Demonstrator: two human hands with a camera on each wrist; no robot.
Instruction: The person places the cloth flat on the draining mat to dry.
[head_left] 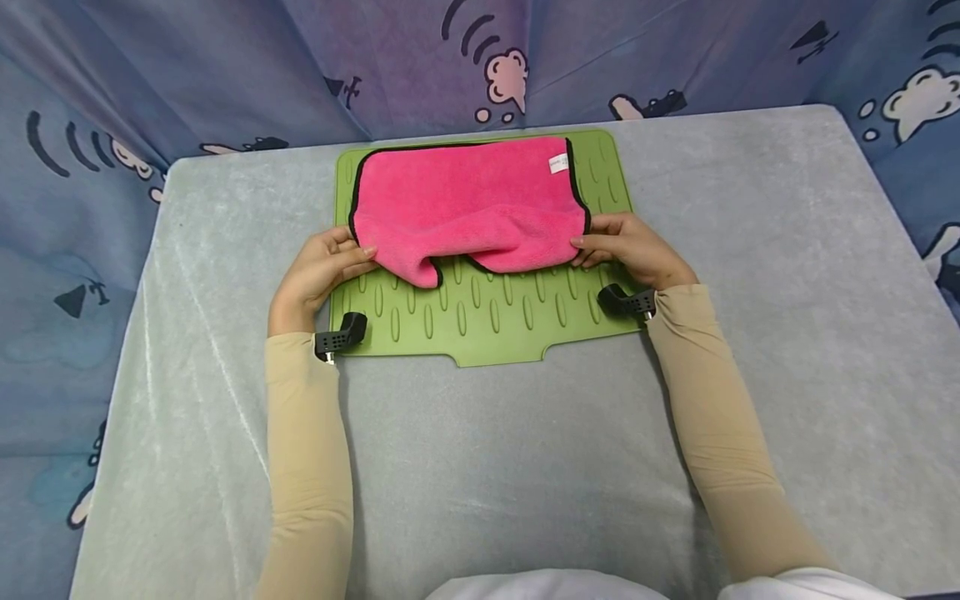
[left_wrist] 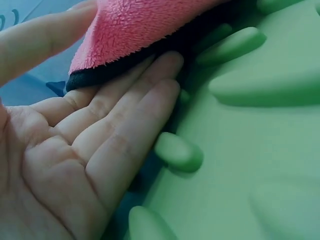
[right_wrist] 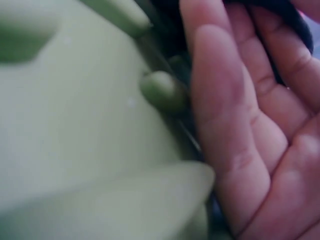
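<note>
A pink plush cloth (head_left: 465,187) with black edging and a small white tag lies over the far half of a green ridged mat (head_left: 495,321). At the cloth's near left corner my left hand (head_left: 318,268) pinches the edge. Its thumb is on top and its other fingers are underneath, as the left wrist view of the cloth (left_wrist: 132,32) shows. My right hand (head_left: 637,250) pinches the near right corner the same way. Between the hands the near edge is wavy, with a fold drooping left of centre. Most of the cloth is outside the right wrist view.
The mat lies on a table with a grey cloth cover (head_left: 495,467). Behind and beside the table hangs a blue patterned curtain (head_left: 225,75). A black wrist camera (head_left: 341,335) is on the left wrist, another (head_left: 626,302) on the right.
</note>
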